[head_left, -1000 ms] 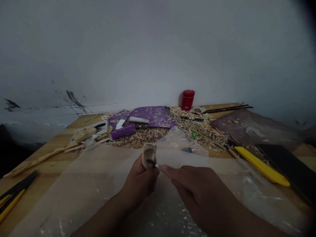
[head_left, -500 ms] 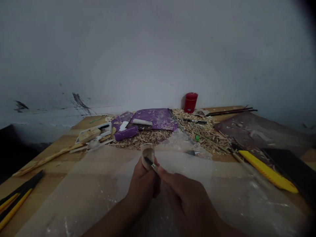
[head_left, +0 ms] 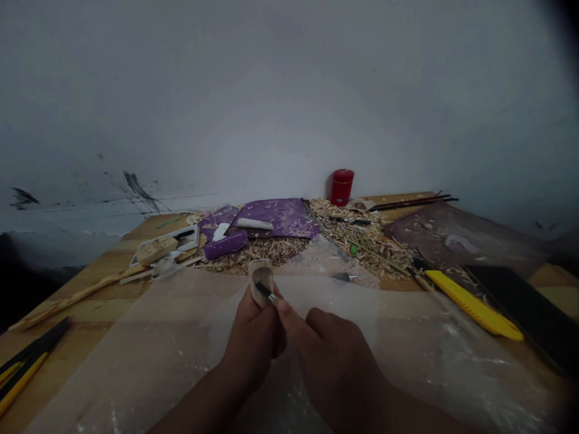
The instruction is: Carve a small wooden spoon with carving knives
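In the middle of the head view, my left hand (head_left: pixel 254 337) is closed around a small pale wooden piece (head_left: pixel 261 268) with a hollowed, scoop-like face turned up toward me. My right hand (head_left: pixel 332 355) grips a carving tool (head_left: pixel 266 292) with a dark blade and a bright metal collar; its handle is mostly hidden by the fingers. The blade lies inside the hollow of the wood, touching it or very close. My right index finger stretches along the tool toward the wood. Both hands are above a clear plastic sheet (head_left: pixel 181 337).
Wood shavings (head_left: pixel 275 250) lie behind the hands, around a purple pouch (head_left: pixel 289 216). A red canister (head_left: pixel 342 187) stands by the wall. Rightward are a yellow utility knife (head_left: pixel 474 304) and a dark flat slab (head_left: pixel 525 313). Black-and-yellow pliers-like handles (head_left: pixel 31 361) lie left, near a long stick (head_left: pixel 76 296).
The view has shifted slightly, so the table things sit a little further left. The blade has tilted and moved within the hollow, and my right hand has turned a little. Both grips stay closed.
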`<state>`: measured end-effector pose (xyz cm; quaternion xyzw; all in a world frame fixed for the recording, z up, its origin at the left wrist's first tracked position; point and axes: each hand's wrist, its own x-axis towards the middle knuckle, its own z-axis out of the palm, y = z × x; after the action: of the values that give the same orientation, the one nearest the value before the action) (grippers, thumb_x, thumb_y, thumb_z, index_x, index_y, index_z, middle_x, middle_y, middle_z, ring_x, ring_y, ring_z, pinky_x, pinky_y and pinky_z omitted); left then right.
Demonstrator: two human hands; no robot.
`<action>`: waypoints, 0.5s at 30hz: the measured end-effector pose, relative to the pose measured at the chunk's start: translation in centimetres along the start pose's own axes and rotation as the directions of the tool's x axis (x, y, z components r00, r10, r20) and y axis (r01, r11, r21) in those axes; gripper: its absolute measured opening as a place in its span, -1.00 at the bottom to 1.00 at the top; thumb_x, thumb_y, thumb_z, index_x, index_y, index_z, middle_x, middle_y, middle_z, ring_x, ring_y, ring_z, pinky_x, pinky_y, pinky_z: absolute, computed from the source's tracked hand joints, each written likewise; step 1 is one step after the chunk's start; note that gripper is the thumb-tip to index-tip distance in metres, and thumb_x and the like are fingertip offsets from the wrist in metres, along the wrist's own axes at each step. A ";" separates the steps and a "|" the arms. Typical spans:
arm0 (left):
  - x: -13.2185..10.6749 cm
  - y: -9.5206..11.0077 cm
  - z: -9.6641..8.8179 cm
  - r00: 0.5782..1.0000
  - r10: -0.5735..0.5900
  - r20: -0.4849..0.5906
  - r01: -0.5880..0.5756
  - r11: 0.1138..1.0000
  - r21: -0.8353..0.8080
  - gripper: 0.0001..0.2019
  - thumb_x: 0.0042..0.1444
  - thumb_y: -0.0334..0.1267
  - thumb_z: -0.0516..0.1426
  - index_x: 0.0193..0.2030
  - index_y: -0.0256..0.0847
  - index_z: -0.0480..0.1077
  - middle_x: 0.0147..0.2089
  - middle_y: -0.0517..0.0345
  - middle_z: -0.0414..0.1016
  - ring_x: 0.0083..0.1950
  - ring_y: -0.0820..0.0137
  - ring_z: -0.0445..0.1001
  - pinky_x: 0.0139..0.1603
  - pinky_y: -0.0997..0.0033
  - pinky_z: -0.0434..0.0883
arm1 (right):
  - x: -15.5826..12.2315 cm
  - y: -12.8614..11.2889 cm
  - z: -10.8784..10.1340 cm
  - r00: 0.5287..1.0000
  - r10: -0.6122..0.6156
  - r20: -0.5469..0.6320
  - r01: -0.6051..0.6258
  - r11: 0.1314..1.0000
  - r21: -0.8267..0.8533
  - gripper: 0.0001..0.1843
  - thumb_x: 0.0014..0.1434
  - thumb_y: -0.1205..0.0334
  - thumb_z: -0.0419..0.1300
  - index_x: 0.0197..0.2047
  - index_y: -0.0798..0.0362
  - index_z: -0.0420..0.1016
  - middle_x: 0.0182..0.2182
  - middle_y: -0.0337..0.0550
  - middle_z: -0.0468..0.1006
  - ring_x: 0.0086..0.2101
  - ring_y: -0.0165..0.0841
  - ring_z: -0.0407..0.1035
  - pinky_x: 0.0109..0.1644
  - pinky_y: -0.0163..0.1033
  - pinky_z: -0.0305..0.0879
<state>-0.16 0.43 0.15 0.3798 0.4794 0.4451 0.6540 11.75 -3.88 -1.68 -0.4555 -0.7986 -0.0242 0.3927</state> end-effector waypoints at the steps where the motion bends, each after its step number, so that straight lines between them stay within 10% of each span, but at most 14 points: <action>1: 0.0 0.0 0.0 1.000 -0.001 -0.005 0.001 1.000 0.010 -0.77 -0.09 -0.24 0.13 -0.36 -0.10 0.11 -0.70 0.46 0.12 -0.75 0.62 -0.01 -0.78 0.63 -0.01 | 0.1 -0.1 0.0 0.999 0.050 0.012 -0.051 0.994 0.102 -0.61 0.22 0.41 -0.07 0.09 0.21 0.31 -0.51 -0.05 0.47 -0.53 -0.27 0.36 -0.50 -0.19 0.30; 7: -0.1 -0.6 0.2 1.000 -0.023 0.019 0.023 1.000 0.014 -0.77 -0.04 -0.18 0.13 -0.38 -0.11 0.09 -0.72 0.47 0.06 -0.73 0.62 -0.03 -0.75 0.63 -0.02 | 1.4 -0.7 -1.0 0.896 0.397 0.198 -0.427 0.654 0.624 -0.66 0.18 0.43 -0.01 -0.01 0.00 0.38 -0.28 -0.25 0.55 -0.28 -0.42 0.43 -0.20 -0.34 0.33; 15: 0.9 -0.5 -0.7 0.992 0.129 -0.004 -0.127 0.981 0.147 -0.86 -0.07 -0.33 0.09 -0.35 -0.14 0.17 -0.76 0.48 0.06 -0.75 0.61 -0.01 -0.74 0.62 0.01 | 0.9 1.0 -2.9 0.956 0.206 0.209 -0.261 0.922 0.285 -0.57 0.19 0.38 -0.04 0.11 -0.01 0.32 -0.36 -0.14 0.54 -0.35 -0.30 0.43 -0.28 -0.20 0.30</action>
<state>-0.57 1.18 -0.70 0.4537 0.4896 0.4524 0.5914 14.00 -3.85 0.55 -0.4809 -0.7635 0.1887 0.3875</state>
